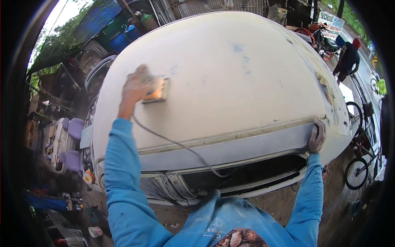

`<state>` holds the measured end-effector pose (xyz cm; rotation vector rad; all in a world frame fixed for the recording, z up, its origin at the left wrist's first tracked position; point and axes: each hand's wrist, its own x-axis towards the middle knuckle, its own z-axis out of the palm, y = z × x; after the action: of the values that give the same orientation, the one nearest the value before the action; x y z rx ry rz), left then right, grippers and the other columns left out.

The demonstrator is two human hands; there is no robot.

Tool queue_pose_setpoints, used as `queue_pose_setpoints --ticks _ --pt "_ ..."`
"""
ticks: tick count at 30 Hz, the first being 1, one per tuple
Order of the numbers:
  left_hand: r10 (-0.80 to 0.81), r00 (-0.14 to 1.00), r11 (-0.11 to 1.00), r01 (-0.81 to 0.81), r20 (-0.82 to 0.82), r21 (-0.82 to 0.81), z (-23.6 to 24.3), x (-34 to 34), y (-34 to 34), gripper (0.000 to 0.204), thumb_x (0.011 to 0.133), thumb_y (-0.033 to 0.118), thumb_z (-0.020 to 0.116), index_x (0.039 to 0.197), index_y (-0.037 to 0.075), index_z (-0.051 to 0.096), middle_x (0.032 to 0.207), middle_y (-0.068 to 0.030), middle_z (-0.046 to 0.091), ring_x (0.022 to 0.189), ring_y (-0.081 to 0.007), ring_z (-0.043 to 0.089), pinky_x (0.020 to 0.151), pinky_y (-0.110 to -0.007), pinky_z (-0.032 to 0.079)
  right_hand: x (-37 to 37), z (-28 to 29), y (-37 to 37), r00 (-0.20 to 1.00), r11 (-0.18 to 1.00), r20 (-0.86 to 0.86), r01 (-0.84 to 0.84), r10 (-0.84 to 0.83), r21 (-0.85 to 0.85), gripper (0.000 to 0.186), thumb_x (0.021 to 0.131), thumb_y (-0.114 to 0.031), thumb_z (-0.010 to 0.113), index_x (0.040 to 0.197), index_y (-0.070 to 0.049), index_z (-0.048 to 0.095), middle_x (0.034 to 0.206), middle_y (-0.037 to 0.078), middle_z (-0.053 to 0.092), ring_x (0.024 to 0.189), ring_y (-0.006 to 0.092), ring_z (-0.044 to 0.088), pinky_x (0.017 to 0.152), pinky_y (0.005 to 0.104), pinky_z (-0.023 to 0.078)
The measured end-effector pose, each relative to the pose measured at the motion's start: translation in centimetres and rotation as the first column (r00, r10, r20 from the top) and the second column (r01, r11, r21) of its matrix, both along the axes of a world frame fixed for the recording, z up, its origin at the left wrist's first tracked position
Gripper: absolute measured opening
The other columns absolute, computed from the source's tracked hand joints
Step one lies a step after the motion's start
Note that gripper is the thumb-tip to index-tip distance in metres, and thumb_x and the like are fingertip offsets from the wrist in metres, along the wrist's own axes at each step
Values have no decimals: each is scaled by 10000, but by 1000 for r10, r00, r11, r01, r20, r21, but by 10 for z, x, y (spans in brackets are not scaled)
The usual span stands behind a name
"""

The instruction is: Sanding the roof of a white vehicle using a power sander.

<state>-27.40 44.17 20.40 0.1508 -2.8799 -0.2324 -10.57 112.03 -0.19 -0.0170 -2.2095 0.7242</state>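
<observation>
A large cream car hood [230,74], dusty and matt, fills the middle of the view. My left hand [135,88], coated in pale dust, grips a small electric sander [158,90] pressed flat on the hood's left part. The sander's dark cord [177,145] trails down over the hood's front edge toward my chest. My right hand [317,136] rests with curled fingers on the hood's front right edge, above the open grille gap [247,175]. Both sleeves are blue.
A person in dark clothes and a red cap [349,57] stands at the far right by a motorbike [319,35]. Bicycles [362,160] stand to the right. At the left are purple seats [75,128] and clutter; blue drums [121,39] stand behind.
</observation>
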Motion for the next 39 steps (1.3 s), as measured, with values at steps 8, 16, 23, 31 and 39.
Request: queue_pose_setpoints --ticks 8,16,23,31,39 --pt "159 987 983 -156 -20 98 -1 77 -116 783 823 243 775 1531 213 442 1359 -285 597 1173 -439 639 1053 -477 499 1 3 -3 1000 1000 8 1 -1 -19 196 958 -37 534 1099 34 650 1162 220 665 1129 385 623 1036 441 467" --pt "-315 944 948 318 -100 19 2 66 122 761 826 226 767 1520 255 457 1298 -202 614 1204 -398 611 1054 -489 502 -1 3 -4 999 999 -44 21 -20 28 173 953 -68 565 1072 8 666 1151 215 674 1133 397 616 1038 452 460" --pt "-595 804 803 594 -13 -42 -5 73 322 728 839 317 691 1523 241 453 1355 -243 561 1126 -399 672 925 -494 583 2 1 2 1000 999 -10 19 -18 38 187 955 -95 567 1063 19 667 1133 212 677 1112 398 619 1022 450 465" --pt "-618 765 780 625 -182 -17 -18 119 292 645 855 305 716 1466 243 522 1227 -227 607 964 -379 714 846 -479 609 -4 -5 7 1000 999 -6 -8 9 47 194 971 -81 550 1093 20 661 1158 199 677 1120 383 617 1042 440 459" --pt "-142 982 986 150 -123 67 -1 176 56 759 786 189 791 1480 242 490 1278 -178 625 1213 -370 612 1031 -470 528 -4 -11 12 1000 998 22 -8 7 62 205 981 -92 557 1118 18 664 1162 195 674 1135 375 617 1048 442 455"
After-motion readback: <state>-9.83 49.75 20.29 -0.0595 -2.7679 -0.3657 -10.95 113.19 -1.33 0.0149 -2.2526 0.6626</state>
